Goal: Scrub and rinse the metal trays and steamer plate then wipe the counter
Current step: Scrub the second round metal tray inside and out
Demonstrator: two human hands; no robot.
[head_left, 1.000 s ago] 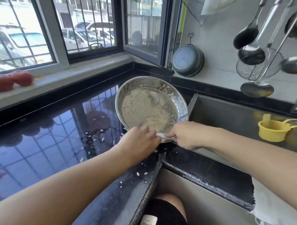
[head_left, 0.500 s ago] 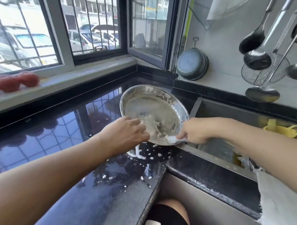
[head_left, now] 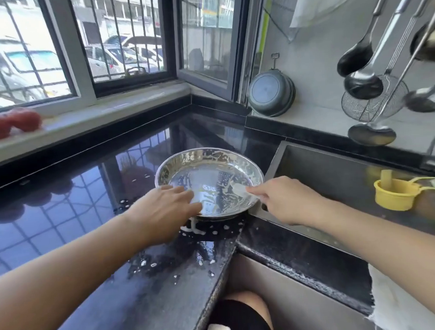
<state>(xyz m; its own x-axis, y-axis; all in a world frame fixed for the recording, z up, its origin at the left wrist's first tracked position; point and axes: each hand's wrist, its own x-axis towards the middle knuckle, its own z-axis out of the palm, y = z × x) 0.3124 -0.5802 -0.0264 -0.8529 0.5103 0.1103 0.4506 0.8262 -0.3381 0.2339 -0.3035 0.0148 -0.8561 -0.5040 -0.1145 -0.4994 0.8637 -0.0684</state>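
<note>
A round metal tray (head_left: 206, 162) lies flat on the black counter (head_left: 71, 211) beside the sink, its inside wet with white residue streaks. My left hand (head_left: 163, 212) rests over the tray's near left rim, fingers reaching inside. My right hand (head_left: 282, 199) pinches a small white scraper (head_left: 238, 189) whose tip touches the tray's inner right side. White drips and flecks lie on the counter just in front of the tray.
The steel sink (head_left: 336, 174) is to the right, with a yellow cup (head_left: 394, 194) in it. Ladles and a strainer (head_left: 373, 103) hang on the wall. A dark pan (head_left: 270, 92) hangs in the corner. Red tomatoes (head_left: 10, 124) sit on the windowsill. A white cloth (head_left: 397, 301) hangs at right.
The tray went from tilted up toward me to lying flat on the counter. Most of the pasty residue has left its bottom, and white drips now lie on the counter.
</note>
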